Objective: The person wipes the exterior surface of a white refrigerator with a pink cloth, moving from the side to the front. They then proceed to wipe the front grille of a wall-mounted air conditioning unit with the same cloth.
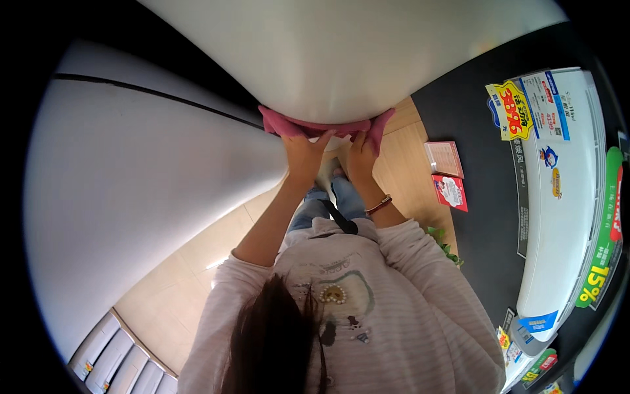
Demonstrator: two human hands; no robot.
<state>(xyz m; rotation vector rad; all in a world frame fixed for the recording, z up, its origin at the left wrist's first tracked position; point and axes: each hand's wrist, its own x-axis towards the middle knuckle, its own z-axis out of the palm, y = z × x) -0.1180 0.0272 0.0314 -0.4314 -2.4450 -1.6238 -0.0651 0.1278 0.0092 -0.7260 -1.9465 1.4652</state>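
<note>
A pink cloth (377,131) is stretched along the lower edge of a tall, rounded white appliance (321,59) in front of me. My left hand (304,156) grips its left part, thumb pointing inward. Closed on the right part is my right hand (361,157), with one end of the cloth hanging past the fingers. Both hands are close together at the appliance's surface. The fingertips are partly hidden by the cloth. Something pale shows between the two hands; I cannot tell what it is.
Another large white appliance (131,157) stands close on my left. To the right, a black display panel (482,164) carries a white wall air conditioner (571,177) with bright price tags. Small red cards (449,192) and a green plant (445,246) are nearer. Several grey units (108,358) line the lower left.
</note>
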